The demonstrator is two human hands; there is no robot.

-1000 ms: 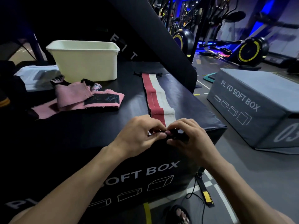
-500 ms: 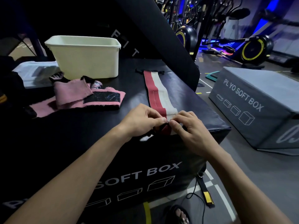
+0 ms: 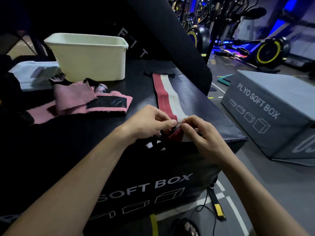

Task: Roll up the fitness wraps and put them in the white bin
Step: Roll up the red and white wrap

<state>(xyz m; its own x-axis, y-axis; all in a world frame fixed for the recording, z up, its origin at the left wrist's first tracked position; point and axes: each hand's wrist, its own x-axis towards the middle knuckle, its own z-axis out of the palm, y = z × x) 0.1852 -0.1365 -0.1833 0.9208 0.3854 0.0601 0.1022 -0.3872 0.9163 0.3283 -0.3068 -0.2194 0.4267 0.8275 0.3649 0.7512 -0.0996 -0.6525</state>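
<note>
Slippage threatens the red-and-white wrap (image 3: 167,97): left hand (image 3: 148,123) and right hand (image 3: 202,135) pinch its near end at the black box (image 3: 85,147) edge, so uneven tension skews the roll.

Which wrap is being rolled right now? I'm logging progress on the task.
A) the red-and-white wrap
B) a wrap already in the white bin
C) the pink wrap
A: the left hand and right hand both pinch the near end of the red-and-white wrap, while the pink wrap lies untouched beside the white bin.
</note>
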